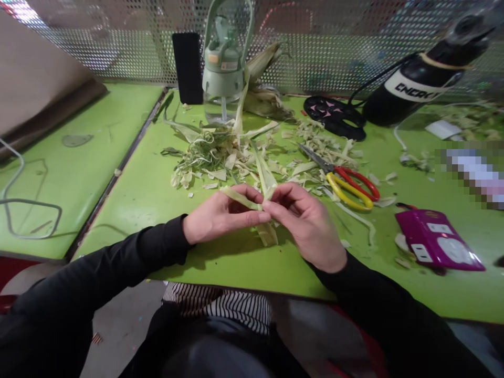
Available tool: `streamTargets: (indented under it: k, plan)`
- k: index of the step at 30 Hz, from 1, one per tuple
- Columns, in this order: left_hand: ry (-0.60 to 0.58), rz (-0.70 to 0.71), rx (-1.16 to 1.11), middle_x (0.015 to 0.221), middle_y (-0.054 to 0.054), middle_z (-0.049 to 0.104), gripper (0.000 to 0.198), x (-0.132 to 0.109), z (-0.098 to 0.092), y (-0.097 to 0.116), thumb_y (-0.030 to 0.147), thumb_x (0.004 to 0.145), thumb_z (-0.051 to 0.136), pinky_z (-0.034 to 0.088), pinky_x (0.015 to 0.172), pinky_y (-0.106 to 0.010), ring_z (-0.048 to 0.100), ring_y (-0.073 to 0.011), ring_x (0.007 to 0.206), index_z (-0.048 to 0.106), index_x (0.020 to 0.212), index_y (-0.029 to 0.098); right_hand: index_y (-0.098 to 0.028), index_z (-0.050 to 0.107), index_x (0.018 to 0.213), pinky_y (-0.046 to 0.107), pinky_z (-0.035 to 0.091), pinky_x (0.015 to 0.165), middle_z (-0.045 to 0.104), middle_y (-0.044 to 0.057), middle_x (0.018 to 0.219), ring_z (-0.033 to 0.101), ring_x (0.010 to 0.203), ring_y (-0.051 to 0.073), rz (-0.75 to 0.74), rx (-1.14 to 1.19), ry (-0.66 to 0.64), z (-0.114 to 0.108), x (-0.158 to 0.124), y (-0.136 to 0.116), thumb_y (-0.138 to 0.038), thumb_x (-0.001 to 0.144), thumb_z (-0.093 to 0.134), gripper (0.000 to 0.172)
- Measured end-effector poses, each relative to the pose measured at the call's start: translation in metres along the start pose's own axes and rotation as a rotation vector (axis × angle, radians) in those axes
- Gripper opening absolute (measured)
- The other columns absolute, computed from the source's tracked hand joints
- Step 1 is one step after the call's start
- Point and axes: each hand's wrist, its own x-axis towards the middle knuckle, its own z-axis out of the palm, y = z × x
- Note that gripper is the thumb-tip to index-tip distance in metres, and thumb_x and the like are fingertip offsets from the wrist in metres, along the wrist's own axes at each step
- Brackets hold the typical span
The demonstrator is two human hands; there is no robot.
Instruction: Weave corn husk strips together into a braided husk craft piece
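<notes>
Pale green husk strips (pixel 264 170) cross between my two hands above the green table's front part. My left hand (pixel 226 214) pinches them from the left, with one strip lying over its fingers. From the right, my right hand (pixel 305 220) closes thumb and fingers on the same strips, its fingertips meeting those of the left. A wider strip end (pixel 268 234) hangs below the fingertips. Beyond the hands lies a pile of shredded husk (pixel 214 152). Scissors (pixel 342 181) with red and yellow handles rest to the right of the hands.
A green-topped bottle (pixel 224 68), a black phone (pixel 188 68) and dried husks (pixel 263 97) stand or lie at the back. To the right are a black bottle (pixel 409 86), a black openwork object (pixel 334 116) and a purple socket block (pixel 439 239). Brown paper (pixel 43 79) is at left.
</notes>
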Motion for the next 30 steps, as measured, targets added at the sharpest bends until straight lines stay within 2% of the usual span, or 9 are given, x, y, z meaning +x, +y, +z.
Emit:
streamTargets:
  k: [5,9,14,17,21,25,27,30]
  plan:
    - [-0.037,0.001,0.061,0.073,0.001,0.058,0.018,-0.003,0.003,0.002,0.026,0.084,0.069,0.046,0.065,-0.023,0.054,-0.0075,0.065,0.059,0.087,0.013,-0.022,0.060,0.082,0.023,0.036,0.058,0.051,-0.006,0.072,0.045,0.063,0.007,0.046,0.034,0.005,0.000,-0.003,-0.001,-0.030,0.086,0.070,0.013]
    - [-0.077,-0.035,0.083,0.067,0.002,0.060,0.019,-0.006,0.004,-0.005,0.029,0.085,0.068,0.046,0.061,-0.022,0.055,-0.0084,0.060,0.056,0.088,0.014,-0.022,0.060,0.083,0.023,0.036,0.057,0.050,-0.005,0.073,0.045,0.064,0.007,0.069,0.087,0.021,0.000,-0.003,0.004,-0.029,0.087,0.069,0.012]
    - [-0.052,-0.001,0.175,0.076,-0.001,0.063,0.023,-0.005,0.002,-0.007,0.030,0.083,0.070,0.049,0.064,-0.024,0.058,-0.0100,0.066,0.058,0.094,0.014,-0.023,0.059,0.085,0.024,0.038,0.058,0.050,-0.004,0.073,0.045,0.063,0.009,0.057,0.031,0.031,-0.001,0.002,0.004,-0.036,0.087,0.067,0.016]
    - [-0.014,0.054,0.226,0.089,-0.003,0.062,0.023,-0.004,-0.001,-0.002,0.030,0.085,0.068,0.051,0.072,-0.026,0.058,-0.0107,0.073,0.062,0.100,0.014,-0.024,0.057,0.088,0.025,0.041,0.061,0.053,-0.003,0.077,0.048,0.065,0.010,0.002,-0.089,0.069,-0.002,0.003,0.000,-0.038,0.090,0.064,0.016]
    - [-0.089,-0.029,0.116,0.080,-0.001,0.057,0.030,-0.003,-0.002,0.004,0.041,0.094,0.055,0.051,0.072,-0.027,0.055,-0.0097,0.070,0.061,0.104,0.014,-0.026,0.050,0.089,0.028,0.039,0.058,0.051,-0.003,0.074,0.049,0.063,0.013,-0.105,-0.365,0.093,-0.003,0.002,-0.002,-0.041,0.094,0.056,0.017]
    - [-0.120,-0.055,0.099,0.071,0.001,0.054,0.033,-0.003,-0.003,0.005,0.044,0.096,0.051,0.045,0.065,-0.025,0.050,-0.0089,0.065,0.060,0.096,0.012,-0.026,0.048,0.092,0.028,0.034,0.052,0.052,-0.003,0.068,0.046,0.053,0.012,-0.202,-0.600,0.127,0.001,-0.002,0.000,-0.040,0.097,0.050,0.016]
    - [-0.141,-0.046,0.105,0.069,0.001,0.054,0.030,-0.003,-0.004,0.005,0.041,0.096,0.054,0.044,0.065,-0.024,0.050,-0.0086,0.064,0.059,0.093,0.012,-0.025,0.049,0.093,0.028,0.034,0.052,0.056,-0.002,0.071,0.049,0.053,0.012,-0.240,-0.663,0.162,0.003,-0.004,0.001,-0.040,0.096,0.051,0.015]
    - [-0.174,-0.090,-0.003,0.074,0.001,0.061,0.025,-0.002,-0.004,0.001,0.033,0.088,0.067,0.046,0.068,-0.024,0.056,-0.0088,0.068,0.056,0.098,0.013,-0.025,0.048,0.095,0.028,0.035,0.052,0.061,0.000,0.074,0.054,0.055,0.013,-0.251,-0.671,0.169,0.005,-0.005,0.001,-0.040,0.096,0.051,0.015]
